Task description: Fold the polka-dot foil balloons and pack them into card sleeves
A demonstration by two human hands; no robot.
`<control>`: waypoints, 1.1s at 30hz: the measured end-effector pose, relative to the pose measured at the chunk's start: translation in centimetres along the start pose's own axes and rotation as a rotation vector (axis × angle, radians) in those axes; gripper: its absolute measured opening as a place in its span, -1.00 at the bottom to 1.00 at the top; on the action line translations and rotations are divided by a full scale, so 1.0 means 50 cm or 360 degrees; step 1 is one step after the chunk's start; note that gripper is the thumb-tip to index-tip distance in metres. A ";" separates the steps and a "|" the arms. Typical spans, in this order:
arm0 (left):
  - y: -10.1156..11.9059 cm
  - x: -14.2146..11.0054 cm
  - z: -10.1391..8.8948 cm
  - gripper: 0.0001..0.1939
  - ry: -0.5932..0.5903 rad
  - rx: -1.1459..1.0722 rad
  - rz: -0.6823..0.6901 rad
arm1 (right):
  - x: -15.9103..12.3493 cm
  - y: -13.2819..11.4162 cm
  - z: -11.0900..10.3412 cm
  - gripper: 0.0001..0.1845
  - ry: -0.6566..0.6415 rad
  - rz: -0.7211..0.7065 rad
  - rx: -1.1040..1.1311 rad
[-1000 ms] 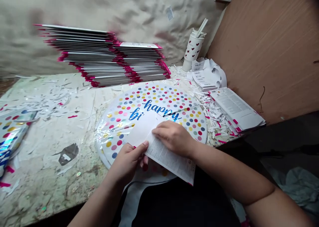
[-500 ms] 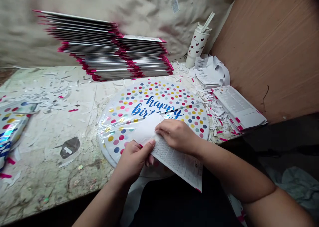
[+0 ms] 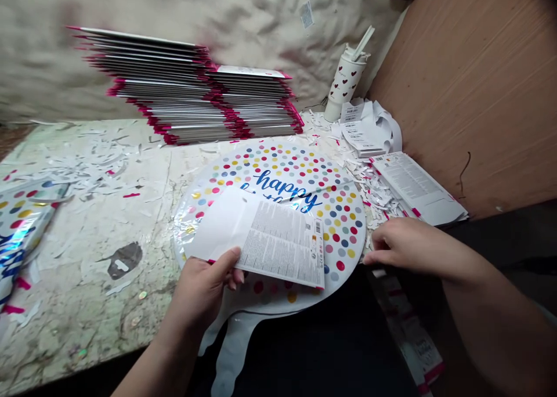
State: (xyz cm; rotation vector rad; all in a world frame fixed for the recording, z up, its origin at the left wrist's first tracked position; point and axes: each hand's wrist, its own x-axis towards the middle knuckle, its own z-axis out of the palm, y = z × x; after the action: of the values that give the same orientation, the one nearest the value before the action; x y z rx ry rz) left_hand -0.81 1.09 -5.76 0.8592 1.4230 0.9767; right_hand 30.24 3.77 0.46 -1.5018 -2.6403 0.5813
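Note:
My left hand (image 3: 213,287) pinches the near-left edge of a printed card sleeve (image 3: 278,243), its thumb on top. The sleeve is white with fine print, a barcode and a pink edge. Under it lie round foil balloons (image 3: 343,217), flat on the table, white with coloured dots and blue "happy" lettering. Their pale tails hang over the front edge. My right hand (image 3: 402,243) is apart from the sleeve, right of the balloons at the table's edge. Its fingers are curled together, and whatever they may hold is hidden.
Pink-edged card sleeves (image 3: 226,107) stand in a tall stack at the back. Right of it are a tumbler (image 3: 343,86), barcode labels (image 3: 365,130) and more printed cards (image 3: 424,191). Paper scraps (image 3: 91,159) litter the table. Another foil balloon (image 3: 26,217) lies at far left.
My right hand has left the sleeve and moved right to the table's edge. My left hand has shifted left with the sleeve, which now lies flatter over the balloons.

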 end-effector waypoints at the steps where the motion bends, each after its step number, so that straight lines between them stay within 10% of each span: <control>1: -0.001 -0.004 0.010 -0.65 0.0022 -0.0034 0.0028 | -0.008 -0.008 0.010 -0.69 0.0094 0.0052 -0.0073; 4: 0.008 -0.023 0.057 -0.67 -0.0065 -0.0022 0.0172 | 0.018 -0.079 0.065 -0.23 0.0491 -0.0238 -0.0152; 7: 0.044 -0.032 0.074 -0.75 -0.0069 0.0088 0.0570 | 0.079 -0.143 0.092 -0.47 0.0904 -0.0605 -0.0099; 10: 0.090 -0.024 0.030 -0.13 0.0359 0.0265 0.1247 | 0.120 -0.147 0.067 -0.63 0.1222 -0.0815 0.0208; 14: 0.101 -0.013 -0.043 -0.39 0.0117 0.1115 0.1892 | 0.129 -0.111 0.057 -0.77 0.1280 -0.0998 0.0304; 18: 0.010 -0.011 -0.049 -0.67 -0.0273 0.1908 0.2245 | 0.105 -0.090 0.144 -0.82 0.1030 -0.1073 -0.0096; 23: -0.088 -0.022 -0.020 -0.75 -0.0420 0.1997 0.1994 | 0.074 -0.081 0.231 -0.83 0.0637 -0.0979 -0.0233; 30: -0.049 0.007 0.016 -0.85 -0.0075 0.1846 0.1291 | 0.152 -0.085 0.195 -0.84 0.0295 -0.0316 0.0197; 33: -0.051 0.029 0.017 -0.79 0.0002 0.1978 0.1386 | 0.178 -0.082 0.184 -0.67 0.0376 -0.0404 0.0024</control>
State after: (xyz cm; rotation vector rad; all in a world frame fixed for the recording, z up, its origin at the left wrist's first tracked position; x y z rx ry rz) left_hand 0.00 1.52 -8.67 2.5270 1.6215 0.5681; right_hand 20.15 6.63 -7.90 -1.1256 -2.5765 0.3769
